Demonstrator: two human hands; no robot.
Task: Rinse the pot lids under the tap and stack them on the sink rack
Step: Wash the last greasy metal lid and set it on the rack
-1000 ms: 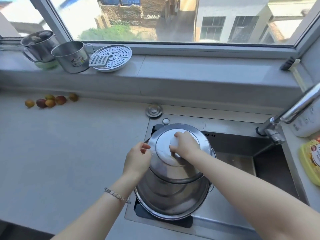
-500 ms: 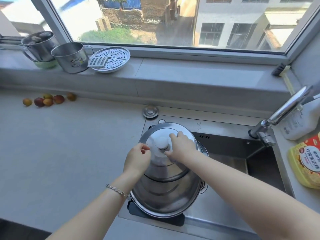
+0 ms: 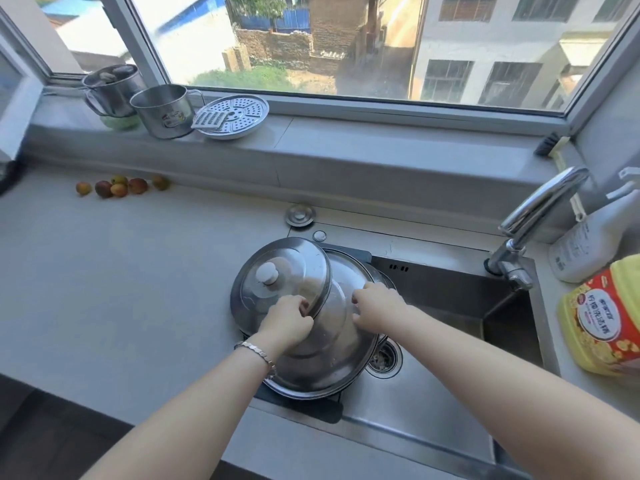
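Note:
A small steel lid (image 3: pixel 294 268) with a white knob leans tilted to the left on top of a stack of larger steel lids (image 3: pixel 329 362). The stack lies on a dark rack (image 3: pixel 311 408) over the left end of the sink (image 3: pixel 433 393). My left hand (image 3: pixel 287 323) pinches the small lid's near rim. My right hand (image 3: pixel 375 304) rests curled fingertips on the dome of the larger lid just beside it, holding nothing. The tap (image 3: pixel 540 209) stands at the sink's far right corner, its spout pointing away from the lids; no water shows.
A yellow detergent bottle (image 3: pixel 602 317) and a white spray bottle (image 3: pixel 588 244) stand right of the sink. Steel pots (image 3: pixel 162 110) and a steamer plate (image 3: pixel 232 116) sit on the windowsill. Several small fruits (image 3: pixel 121 187) lie on the grey counter (image 3: pixel 121 289) at left.
My right hand let go of the small lid's knob and dropped onto the larger lid. My left hand took the small lid's rim, and it now sits tilted and shifted left.

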